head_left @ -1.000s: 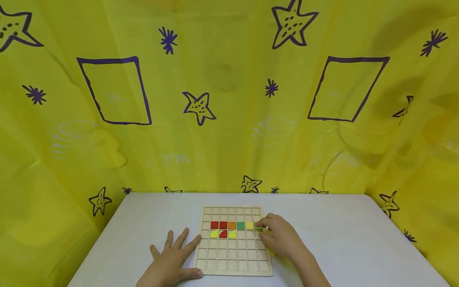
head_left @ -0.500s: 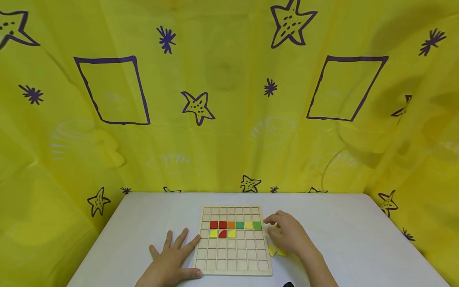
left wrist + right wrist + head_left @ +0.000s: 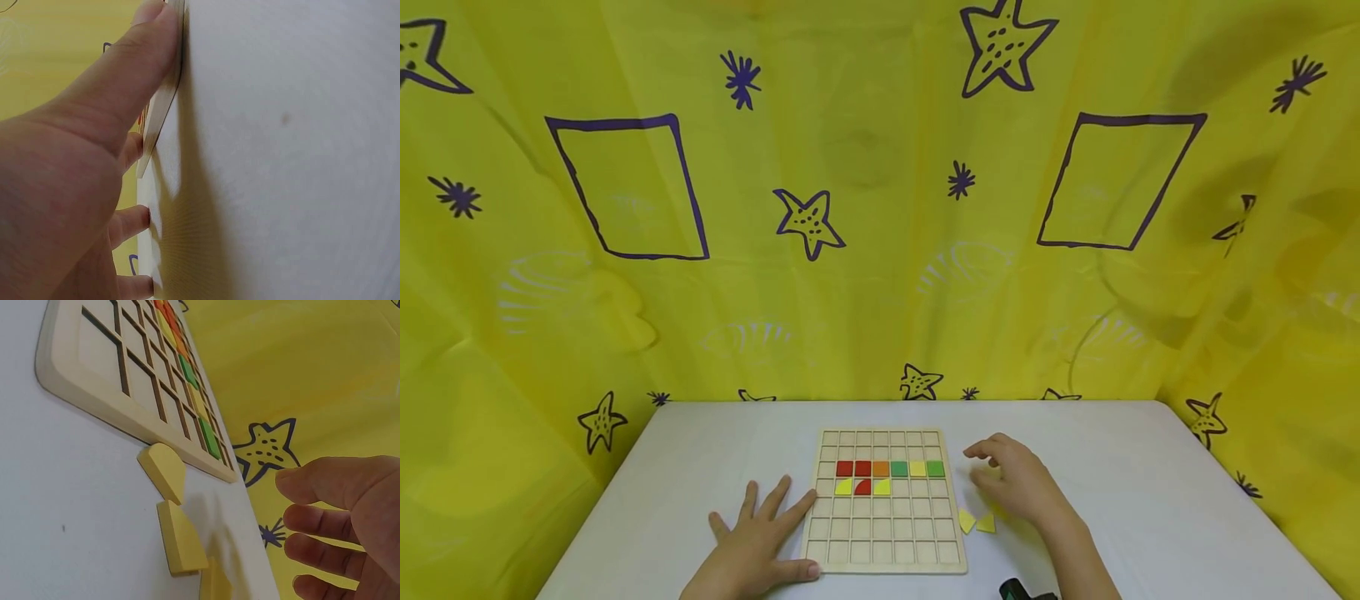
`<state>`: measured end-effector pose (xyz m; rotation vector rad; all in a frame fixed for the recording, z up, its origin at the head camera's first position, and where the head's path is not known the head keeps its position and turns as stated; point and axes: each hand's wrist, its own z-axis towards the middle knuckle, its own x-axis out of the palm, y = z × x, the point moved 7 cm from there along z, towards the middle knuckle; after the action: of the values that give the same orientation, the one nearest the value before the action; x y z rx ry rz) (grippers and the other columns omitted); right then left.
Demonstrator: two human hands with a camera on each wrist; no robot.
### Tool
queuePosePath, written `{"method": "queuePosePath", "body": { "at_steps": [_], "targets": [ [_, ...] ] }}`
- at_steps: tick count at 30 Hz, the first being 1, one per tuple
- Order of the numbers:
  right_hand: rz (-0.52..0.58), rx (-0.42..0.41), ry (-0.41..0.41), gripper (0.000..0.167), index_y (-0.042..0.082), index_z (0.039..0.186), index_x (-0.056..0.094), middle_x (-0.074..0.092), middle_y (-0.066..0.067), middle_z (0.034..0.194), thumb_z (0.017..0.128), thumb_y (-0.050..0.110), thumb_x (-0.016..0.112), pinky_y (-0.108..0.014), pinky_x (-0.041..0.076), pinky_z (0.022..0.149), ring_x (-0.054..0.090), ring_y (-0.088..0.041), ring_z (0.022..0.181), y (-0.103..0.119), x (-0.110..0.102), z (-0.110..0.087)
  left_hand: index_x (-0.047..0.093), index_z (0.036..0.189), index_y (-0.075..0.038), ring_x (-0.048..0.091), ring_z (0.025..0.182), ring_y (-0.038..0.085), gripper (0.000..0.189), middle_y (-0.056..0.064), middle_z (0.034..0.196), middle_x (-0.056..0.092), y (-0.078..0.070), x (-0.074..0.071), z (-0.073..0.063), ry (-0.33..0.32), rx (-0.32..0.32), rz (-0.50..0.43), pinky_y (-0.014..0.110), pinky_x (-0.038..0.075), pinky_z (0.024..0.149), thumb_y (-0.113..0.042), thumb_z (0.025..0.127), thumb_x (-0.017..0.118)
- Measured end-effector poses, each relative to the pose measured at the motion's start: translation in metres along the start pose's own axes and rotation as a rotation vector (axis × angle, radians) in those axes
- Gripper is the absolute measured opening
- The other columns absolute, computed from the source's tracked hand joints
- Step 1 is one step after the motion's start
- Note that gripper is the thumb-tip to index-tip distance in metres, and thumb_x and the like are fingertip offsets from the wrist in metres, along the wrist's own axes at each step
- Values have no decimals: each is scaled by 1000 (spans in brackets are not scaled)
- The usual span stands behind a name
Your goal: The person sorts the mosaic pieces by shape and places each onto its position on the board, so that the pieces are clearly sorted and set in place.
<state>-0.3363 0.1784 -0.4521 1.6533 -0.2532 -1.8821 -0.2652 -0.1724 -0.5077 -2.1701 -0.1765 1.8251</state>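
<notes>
A wooden grid board [image 3: 883, 529] lies on the table with a row of coloured square tiles: red, orange, green, yellow and green. Below them sit two yellow quarter-round tiles with a red quarter-round tile [image 3: 862, 487] between them. My left hand [image 3: 748, 542] is spread flat at the board's left edge, its thumb and index finger touching the rim. To the board's right, my right hand [image 3: 1018, 483] hovers with loosely bent fingers and holds nothing. Under it lie loose yellow tiles with a curved side; the right wrist view shows a yellow tile [image 3: 181, 540] beside two others.
A black object [image 3: 1015, 589] is at the table's front edge, partly cut off by the frame. The white table [image 3: 715, 450] is bounded by a yellow patterned curtain [image 3: 865, 317] at the back and sides.
My right hand has let go of the green tile at the row's right end and drawn off the board to the right, uncovering the loose yellow tiles. My left hand stays in place.
</notes>
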Motion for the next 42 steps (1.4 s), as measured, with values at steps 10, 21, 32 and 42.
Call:
{"method": "queuePosePath", "body": {
  "at_steps": [10,21,32,42],
  "targets": [
    [-2,14,-7,23,15,110,74,68,3,108,87,13,73,-46,53,84,66,-24,98,-5,-7,-1,45,149,-38,14,142,63,101,13,161,33,-1,-1,1,4,-8,-1,93,-2,86,-82,61,69],
    [7,9,-5,24,14,112,73,68,2,110,88,13,72,-44,53,83,65,-24,98,-14,-11,-5,44,150,-38,13,142,64,103,14,161,32,1,2,1,12,-4,-10,93,-2,86,-82,60,67],
    [43,12,41,27,13,113,72,69,-1,111,86,14,74,-44,53,81,65,-25,97,-20,-14,-8,43,151,-36,13,142,64,103,15,161,31,0,-2,-2,-14,30,-20,93,-1,86,-82,61,66],
    [87,85,157,32,15,107,73,69,1,99,77,15,83,-34,47,73,55,-15,84,-27,-6,-11,45,150,-37,14,142,64,102,15,161,32,-1,-1,-1,6,6,-19,93,-1,86,-82,61,67]
  ]
}}
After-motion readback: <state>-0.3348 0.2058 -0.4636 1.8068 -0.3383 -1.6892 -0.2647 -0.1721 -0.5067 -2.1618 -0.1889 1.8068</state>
